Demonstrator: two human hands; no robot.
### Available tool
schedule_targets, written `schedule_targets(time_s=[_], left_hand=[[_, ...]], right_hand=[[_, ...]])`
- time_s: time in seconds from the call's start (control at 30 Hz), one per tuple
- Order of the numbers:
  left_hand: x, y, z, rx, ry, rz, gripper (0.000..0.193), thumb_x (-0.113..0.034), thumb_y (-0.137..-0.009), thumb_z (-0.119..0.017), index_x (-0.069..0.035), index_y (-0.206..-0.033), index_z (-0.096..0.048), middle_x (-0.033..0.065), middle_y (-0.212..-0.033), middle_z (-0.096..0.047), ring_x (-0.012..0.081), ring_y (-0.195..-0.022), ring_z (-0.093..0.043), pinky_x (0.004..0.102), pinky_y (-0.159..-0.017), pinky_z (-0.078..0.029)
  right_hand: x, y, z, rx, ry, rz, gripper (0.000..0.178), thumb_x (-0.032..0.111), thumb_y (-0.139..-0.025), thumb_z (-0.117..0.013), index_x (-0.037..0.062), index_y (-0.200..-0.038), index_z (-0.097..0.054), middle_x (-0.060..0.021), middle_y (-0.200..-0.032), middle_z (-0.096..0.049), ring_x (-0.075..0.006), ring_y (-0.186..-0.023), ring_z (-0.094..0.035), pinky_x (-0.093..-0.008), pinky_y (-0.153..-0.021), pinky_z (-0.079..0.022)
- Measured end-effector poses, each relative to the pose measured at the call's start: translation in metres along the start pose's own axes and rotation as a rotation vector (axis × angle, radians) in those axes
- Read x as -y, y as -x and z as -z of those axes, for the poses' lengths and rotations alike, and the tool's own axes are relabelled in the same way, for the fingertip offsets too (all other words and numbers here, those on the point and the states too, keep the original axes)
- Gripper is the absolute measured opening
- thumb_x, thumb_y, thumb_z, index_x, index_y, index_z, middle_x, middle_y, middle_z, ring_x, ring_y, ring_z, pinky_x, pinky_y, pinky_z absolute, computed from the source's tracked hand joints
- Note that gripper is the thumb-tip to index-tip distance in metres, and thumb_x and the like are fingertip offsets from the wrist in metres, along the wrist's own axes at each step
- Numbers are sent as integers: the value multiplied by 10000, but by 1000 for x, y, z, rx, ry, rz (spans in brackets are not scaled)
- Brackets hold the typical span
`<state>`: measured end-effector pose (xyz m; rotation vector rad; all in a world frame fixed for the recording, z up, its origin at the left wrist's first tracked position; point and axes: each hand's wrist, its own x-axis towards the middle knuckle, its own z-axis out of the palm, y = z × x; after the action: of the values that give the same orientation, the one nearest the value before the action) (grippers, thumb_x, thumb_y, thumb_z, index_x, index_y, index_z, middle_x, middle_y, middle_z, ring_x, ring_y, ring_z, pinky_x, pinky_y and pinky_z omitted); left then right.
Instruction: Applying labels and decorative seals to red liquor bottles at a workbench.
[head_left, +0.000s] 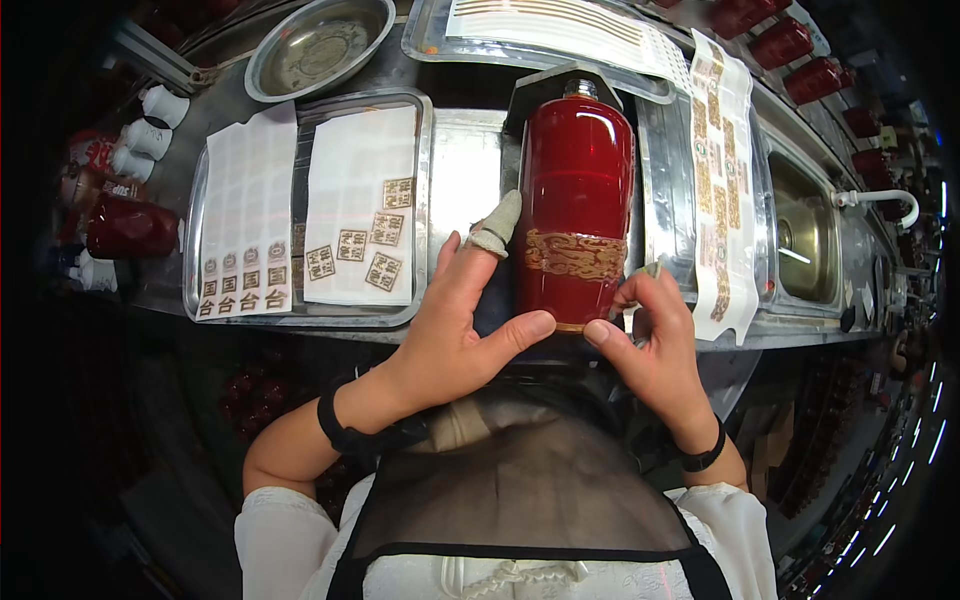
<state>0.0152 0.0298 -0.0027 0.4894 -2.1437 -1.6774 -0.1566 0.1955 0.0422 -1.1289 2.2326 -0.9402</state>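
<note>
A glossy dark red bottle [578,180] with an open threaded neck lies in front of me, neck pointing away. Around its lower part runs a gold-patterned band [576,255]. My left hand [455,320] steadies it from the left: the index finger, in a pale finger cot [496,226], lies along its side, and the thumb tip meets the base edge. At the lower right, my right hand [655,345] has thumb and bent index finger on the base; a pale cot shows on a fingertip. Under the bottle is a dark angular stand [520,100], mostly covered.
To the left, a metal tray [424,200] carries white label sheets [360,150] with square gold stickers. A metal bowl [320,45] sits behind it. On the right are a patterned label strip [720,180], a sink [800,240] and a white faucet [880,200]. More red bottles [780,45] stand beyond.
</note>
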Motion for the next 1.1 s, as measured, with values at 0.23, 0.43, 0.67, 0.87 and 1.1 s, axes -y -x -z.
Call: schedule_targets(time_s=[0.23,0.43,0.67,0.87,1.1], left_hand=[[6,-1,14,83,33,3,785,-289,-968,-668,-29,-1593,-270,158,-1611,-368,320,-1511,-309,548,-1236,-58],[-6,-3,9,58,-82,-45,928,-391,-860,-782,-15,-1563,-306,201,-1563,-406,358,-1482,-343,573,-1228,-86],[-15,-8,4,39,-227,-79,962,-379,-834,-816,22,-1542,-303,233,-1488,-455,383,-1408,-398,528,-1198,-196],[-11,-4,7,85,-152,-35,892,-331,-898,-756,-6,-1575,-275,213,-1557,-400,363,-1462,-349,516,-1209,-147],[10,1,18,142,91,44,804,-293,-972,-644,-54,-1618,-230,155,-1645,-319,336,-1551,-223,528,-1241,-53]], right_hand=[[0,-2,-1,-2,-23,0,435,369,-758,-862,18,-875,-632,-83,-832,-512,-217,-715,-487,-342,-620,-383],[0,-1,0,1,-33,10,429,361,-766,-856,13,-878,-630,-93,-839,-525,-230,-739,-513,-348,-636,-397],[-2,0,-2,-16,-14,30,420,347,-772,-853,9,-877,-625,-102,-846,-534,-248,-759,-524,-356,-661,-410],[-1,0,-2,-13,-12,36,430,356,-774,-852,8,-880,-621,-104,-852,-534,-251,-770,-533,-359,-677,-422],[3,-1,1,23,16,-8,440,368,-776,-850,9,-882,-619,-104,-852,-530,-253,-771,-533,-362,-673,-424]])
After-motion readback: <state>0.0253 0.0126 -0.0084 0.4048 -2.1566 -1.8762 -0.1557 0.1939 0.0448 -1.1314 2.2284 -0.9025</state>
